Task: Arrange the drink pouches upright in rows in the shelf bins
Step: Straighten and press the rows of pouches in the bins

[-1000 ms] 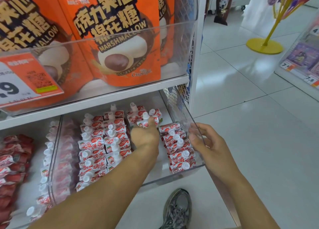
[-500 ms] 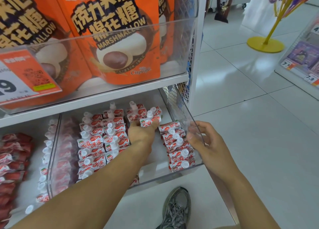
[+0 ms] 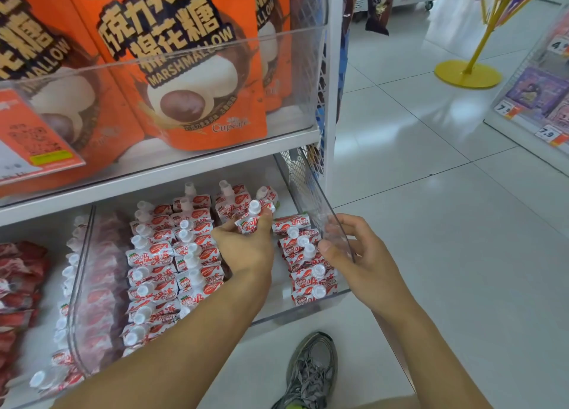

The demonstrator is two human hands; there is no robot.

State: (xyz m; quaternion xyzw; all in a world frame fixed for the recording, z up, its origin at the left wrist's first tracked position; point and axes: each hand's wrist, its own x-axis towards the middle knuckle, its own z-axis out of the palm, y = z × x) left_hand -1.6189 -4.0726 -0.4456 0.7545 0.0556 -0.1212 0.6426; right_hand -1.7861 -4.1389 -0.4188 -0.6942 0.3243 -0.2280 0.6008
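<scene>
A clear plastic shelf bin on the lower shelf holds red-and-white drink pouches with white caps, standing in rows. My left hand reaches into the bin's middle and grips one drink pouch, cap up, lifted above a gap between the rows. A row of pouches runs along the right wall. My right hand grips the bin's right wall near its front corner, thumb inside and fingers outside.
Large orange marshmallow bags fill the clear bin on the shelf above. To the left lie another bin with pouches and dark red packets. My shoe stands on the white tiled floor. A yellow stand base is far right.
My left hand has drawn back toward me and lifted a pouch out from the back rows. My right hand has stayed on the bin's wall.
</scene>
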